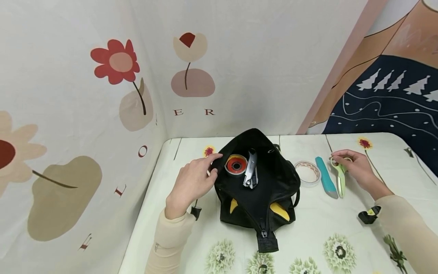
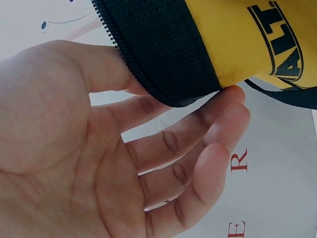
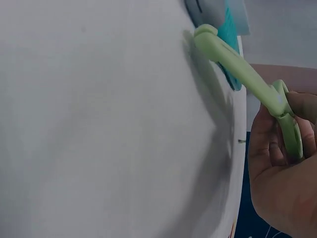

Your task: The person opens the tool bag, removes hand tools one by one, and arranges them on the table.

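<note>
A black and yellow zippered tool bag (image 1: 239,205) stands with its mouth spread wide. Inside lie an orange-red tape roll (image 1: 236,164) and a silver folding tool (image 1: 251,169) whose kind I cannot make out. My left hand (image 1: 195,179) pinches the bag's left rim; in the left wrist view the thumb goes behind the zipper edge (image 2: 158,64) and the other fingers are on its far side. My right hand (image 1: 356,169) grips light green scissors (image 3: 242,69) by the handles, blade end toward the bag side, lifted off the table in the right wrist view.
Between bag and scissors lie a clear tape roll (image 1: 308,173) and a teal-handled tool (image 1: 326,177) with a grey end. A small black and yellow object (image 1: 369,215) sits near the right sleeve. Fabric walls (image 1: 253,57) rise behind the table.
</note>
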Demonstrator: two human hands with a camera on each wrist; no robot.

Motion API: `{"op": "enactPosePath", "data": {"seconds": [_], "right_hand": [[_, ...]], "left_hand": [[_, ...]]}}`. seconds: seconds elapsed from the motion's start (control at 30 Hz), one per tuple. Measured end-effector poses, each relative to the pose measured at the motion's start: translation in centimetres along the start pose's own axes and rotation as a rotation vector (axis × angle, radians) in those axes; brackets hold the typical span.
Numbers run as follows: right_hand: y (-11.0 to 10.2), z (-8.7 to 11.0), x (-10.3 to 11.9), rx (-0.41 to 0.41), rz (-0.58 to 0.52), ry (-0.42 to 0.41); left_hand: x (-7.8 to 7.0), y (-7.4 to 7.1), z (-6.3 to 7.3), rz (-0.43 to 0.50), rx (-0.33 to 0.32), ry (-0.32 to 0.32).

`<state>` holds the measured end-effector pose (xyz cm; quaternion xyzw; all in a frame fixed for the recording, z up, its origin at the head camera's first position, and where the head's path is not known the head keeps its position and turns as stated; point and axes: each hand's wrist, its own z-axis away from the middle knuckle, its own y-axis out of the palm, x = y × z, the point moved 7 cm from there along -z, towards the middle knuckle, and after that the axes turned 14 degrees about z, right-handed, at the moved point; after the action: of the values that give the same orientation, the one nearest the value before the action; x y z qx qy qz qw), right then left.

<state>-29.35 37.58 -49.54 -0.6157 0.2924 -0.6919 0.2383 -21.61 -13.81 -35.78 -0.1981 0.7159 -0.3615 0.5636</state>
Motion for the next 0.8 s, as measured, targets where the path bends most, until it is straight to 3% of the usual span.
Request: {"op": "enactPosePath", "data": {"seconds": [0.4, 0.8], "right_hand": [[0.8, -1.0, -0.5, 0.05, 0.047, -0.027], [1.2, -0.6, -0.2, 0.034, 0.06, -0.102]], "left_hand": [[-0.1, -0.1, 0.0, 0.003, -0.004, 0.005], [-0.1, 0.0, -0.1, 0.009, -0.008, 0.002]]}}
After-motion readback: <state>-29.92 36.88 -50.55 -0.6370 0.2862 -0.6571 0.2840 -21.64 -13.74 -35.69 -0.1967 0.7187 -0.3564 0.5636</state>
